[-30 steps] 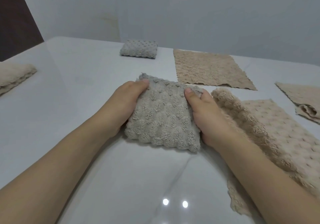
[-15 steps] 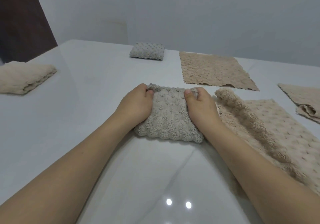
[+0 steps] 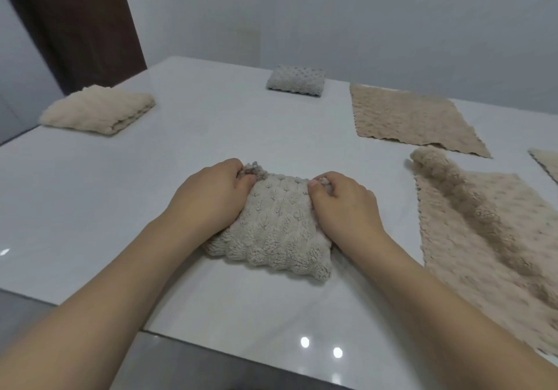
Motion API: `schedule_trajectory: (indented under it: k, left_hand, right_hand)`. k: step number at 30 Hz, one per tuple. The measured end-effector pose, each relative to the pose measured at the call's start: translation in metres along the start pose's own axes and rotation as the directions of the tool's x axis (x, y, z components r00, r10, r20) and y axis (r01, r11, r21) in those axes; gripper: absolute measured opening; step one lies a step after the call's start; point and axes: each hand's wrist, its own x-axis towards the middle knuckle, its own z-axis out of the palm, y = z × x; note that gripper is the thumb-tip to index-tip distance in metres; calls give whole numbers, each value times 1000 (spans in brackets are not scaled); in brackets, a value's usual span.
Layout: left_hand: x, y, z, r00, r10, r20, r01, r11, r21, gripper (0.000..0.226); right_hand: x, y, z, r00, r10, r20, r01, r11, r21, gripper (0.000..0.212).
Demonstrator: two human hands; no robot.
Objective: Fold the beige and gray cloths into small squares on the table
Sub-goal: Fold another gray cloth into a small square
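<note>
**Fingers pinching the gray cloth's far corners**

Fingers of both hands were curled onto the gray cloth, left hand pinching its far-left corner, right hand its far-right. It lay folded and plump on the table, near the front edge, between the wrists. From my seat, I judged the fold needed corners squared, then a flat press to stop it springing. Unfolded beige cloths waited at right.

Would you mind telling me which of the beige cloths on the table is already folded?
The fluffy beige cloth at the far left is folded into a thick bundle. The other beige cloths, on the right, lie spread open, the nearest with one edge rolled over.
</note>
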Motion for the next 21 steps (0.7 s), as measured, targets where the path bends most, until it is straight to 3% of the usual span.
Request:
schedule_trajectory:
  k: [11, 21]
  left_hand:
    - [-28, -21, -13, 999, 8, 40, -12, 996, 94, 30]
    - [-41, -26, -24, 995, 12, 101, -22, 994, 103, 34]
  right_hand:
    - [-23, -13, 7, 995, -94, 17, 93, 992, 83, 29]
    - [-26, -8, 7, 982, -142, 124, 114, 972, 207, 24]
